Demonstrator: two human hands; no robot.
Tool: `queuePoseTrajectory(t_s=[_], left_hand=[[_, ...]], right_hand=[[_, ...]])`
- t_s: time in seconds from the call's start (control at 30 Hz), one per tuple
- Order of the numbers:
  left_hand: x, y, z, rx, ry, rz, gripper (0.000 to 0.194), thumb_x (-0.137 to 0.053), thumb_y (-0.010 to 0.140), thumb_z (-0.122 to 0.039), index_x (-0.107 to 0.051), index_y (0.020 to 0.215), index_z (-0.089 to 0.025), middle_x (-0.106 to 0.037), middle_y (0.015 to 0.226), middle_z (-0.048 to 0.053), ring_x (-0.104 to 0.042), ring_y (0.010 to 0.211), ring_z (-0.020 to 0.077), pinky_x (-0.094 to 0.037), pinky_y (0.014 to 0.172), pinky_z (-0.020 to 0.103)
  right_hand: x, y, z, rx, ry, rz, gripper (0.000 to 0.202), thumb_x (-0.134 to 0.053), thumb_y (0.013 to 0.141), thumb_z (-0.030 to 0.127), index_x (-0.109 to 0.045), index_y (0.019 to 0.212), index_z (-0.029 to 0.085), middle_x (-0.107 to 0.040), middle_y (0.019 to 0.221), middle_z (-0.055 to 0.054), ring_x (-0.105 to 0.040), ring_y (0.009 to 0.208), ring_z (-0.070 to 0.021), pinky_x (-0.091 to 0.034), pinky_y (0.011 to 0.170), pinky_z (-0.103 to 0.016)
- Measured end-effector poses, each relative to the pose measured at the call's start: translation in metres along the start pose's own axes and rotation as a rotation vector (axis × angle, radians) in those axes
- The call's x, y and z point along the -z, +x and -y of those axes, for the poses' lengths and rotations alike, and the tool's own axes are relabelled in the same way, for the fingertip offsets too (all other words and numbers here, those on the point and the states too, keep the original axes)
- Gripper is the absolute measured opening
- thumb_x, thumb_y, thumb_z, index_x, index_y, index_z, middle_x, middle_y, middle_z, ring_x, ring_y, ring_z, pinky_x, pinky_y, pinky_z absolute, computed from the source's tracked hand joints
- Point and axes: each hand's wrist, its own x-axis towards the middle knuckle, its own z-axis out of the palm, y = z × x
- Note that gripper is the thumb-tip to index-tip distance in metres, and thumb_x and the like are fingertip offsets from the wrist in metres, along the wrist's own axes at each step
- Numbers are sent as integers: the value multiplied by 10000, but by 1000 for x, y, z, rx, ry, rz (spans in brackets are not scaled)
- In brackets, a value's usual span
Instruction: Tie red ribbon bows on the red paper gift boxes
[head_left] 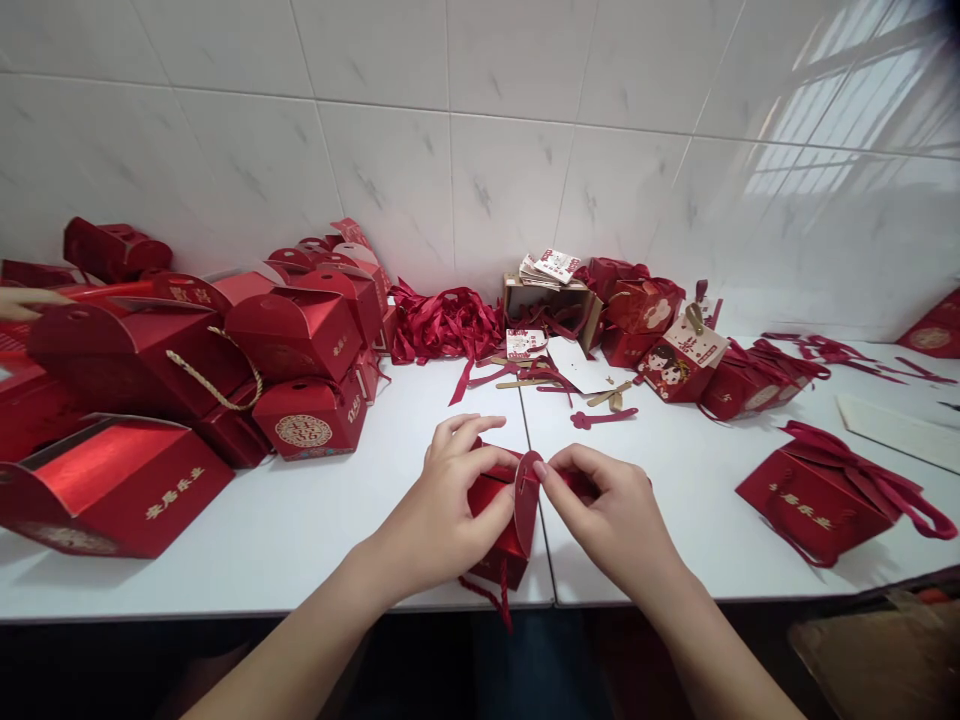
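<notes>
Right now, in the head view, I have the small red box at the front edge of the tabletop, between my two hands. My left hand curls over its top, thumb and forefinger bent at the flap and the other fingers spread; I cannot tell whether it grips. My right hand pinches the edge of the rounded flap between thumb and forefinger. A twisted red cord hangs from the box over the tabletop's edge.

To my left, an open-topped box sits in front of a crowded stack of red boxes, and a pale rope handle loops out from the stack. Another person's hand reaches in at the far left.

Straight behind my work lie loose ribbon strips and a white card, with a ribbon heap and an open carton topped with printed cards near the tiled wall. More boxes crowd beside the carton, including one with cartoon figures. On my right, a ribbon-tied box stands well apart from my right hand, in front of a pale flat strip.
</notes>
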Motion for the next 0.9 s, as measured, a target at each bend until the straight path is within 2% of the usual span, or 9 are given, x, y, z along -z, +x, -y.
queuePoseTrajectory(t_s=[0.27, 0.37, 0.47, 0.5, 0.57, 0.63, 0.7, 0.8, 0.9], left_hand=[[-4, 2, 2, -26, -10, -53, 126, -501, 829, -189, -615, 778, -203, -529, 1261, 86, -356, 1267, 277, -352, 1035, 489], [-4, 4, 0, -31, -22, -96, 128, -494, 842, -190, -604, 777, -204, -551, 1211, 87, -419, 1217, 266, -364, 1016, 469], [0, 5, -4, -46, -68, -198, 127, -484, 862, -195, -597, 806, -210, -566, 1162, 74, -486, 1156, 237, -377, 1001, 423], [3, 5, -6, -65, -83, -245, 122, -486, 865, -196, -596, 815, -211, -570, 1149, 70, -500, 1142, 229, -379, 997, 408], [9, 3, -10, -108, -99, -340, 106, -497, 865, -197, -597, 832, -213, -574, 1132, 63, -513, 1128, 219, -377, 998, 388], [15, -1, -10, -116, -85, -396, 86, -521, 858, -207, -600, 890, -221, -582, 1118, 57, -515, 1124, 218, -380, 994, 380], [20, -8, -7, -70, -43, -368, 141, -559, 843, -234, -585, 982, -236, -593, 1105, 50, -523, 1108, 221, -405, 965, 374], [22, -19, 3, 47, 5, -250, 207, -593, 826, -288, -568, 1027, -248, -605, 1075, 41, -568, 1015, 218, -465, 861, 350], [18, -28, 14, 188, -83, -250, 172, -572, 842, -331, -579, 980, -228, -624, 1006, 41, -621, 834, 184, -501, 701, 296]], right_hand=[[-6, 0, 7, 35, 3, 50, 206, -532, 851, 295, -574, 678, 190, -590, 609, 1, -521, 544, -127, -409, 514, -240], [-7, 1, 4, 92, -10, -30, 145, -552, 849, 323, -617, 887, 199, -634, 885, -63, -599, 821, -196, -493, 706, -311], [-7, 6, 5, 146, 66, -5, 212, -545, 866, 333, -619, 1035, 227, -589, 1131, -83, -543, 1087, -223, -448, 928, -378], [-7, 8, 7, 149, 118, 34, 191, -538, 873, 325, -630, 1009, 228, -600, 1121, -73, -551, 1079, -213, -445, 937, -371], [-5, 11, 13, 133, 228, 110, 148, -534, 878, 310, -645, 903, 216, -649, 977, -44, -603, 935, -184, -484, 845, -329], [1, 11, 21, 110, 314, 108, 136, -561, 865, 307, -641, 818, 209, -661, 818, -13, -615, 783, -162, -497, 734, -293], [13, 6, 28, 100, 376, 24, 110, -599, 848, 306, -647, 795, 222, -660, 768, 5, -617, 738, -157, -492, 699, -282], [37, -6, 35, 124, 448, -192, 36, -631, 837, 286, -664, 850, 277, -669, 796, 5, -620, 735, -165, -492, 668, -288], [57, -13, 40, 268, 499, -419, 51, -619, 844, 315, -665, 844, 293, -627, 693, -11, -574, 612, -171, -470, 588, -316]])
